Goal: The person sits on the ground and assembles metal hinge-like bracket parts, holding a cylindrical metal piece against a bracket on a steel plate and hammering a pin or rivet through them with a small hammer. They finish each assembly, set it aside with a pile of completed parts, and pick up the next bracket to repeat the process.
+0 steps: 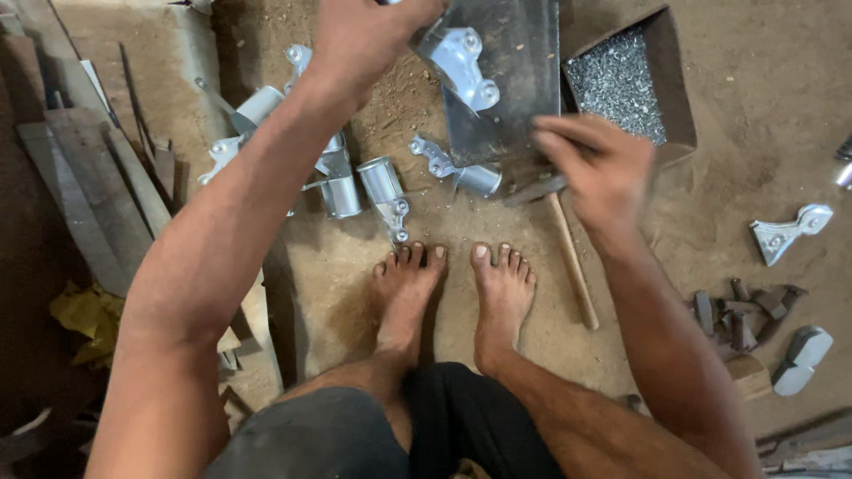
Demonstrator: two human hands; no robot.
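Note:
My left hand [368,35] grips the top of a dark metal plate [506,80] with a silver riveted bracket [461,62] on it, held tilted above the dirt floor. My right hand [599,164] hovers at the plate's lower right edge, fingers curled and blurred; whether it holds something small cannot be told. A wooden-handled tool [572,262] lies on the ground just below the right hand. Several silver tube-and-bracket pieces [382,191] lie in front of my bare feet [453,293].
A rusty box of small silver rivets [621,84] sits at the upper right. A loose bracket [785,232] and dark metal bits [741,315] lie at right. Wooden planks [89,186] and a yellow rag [84,315] are on the left.

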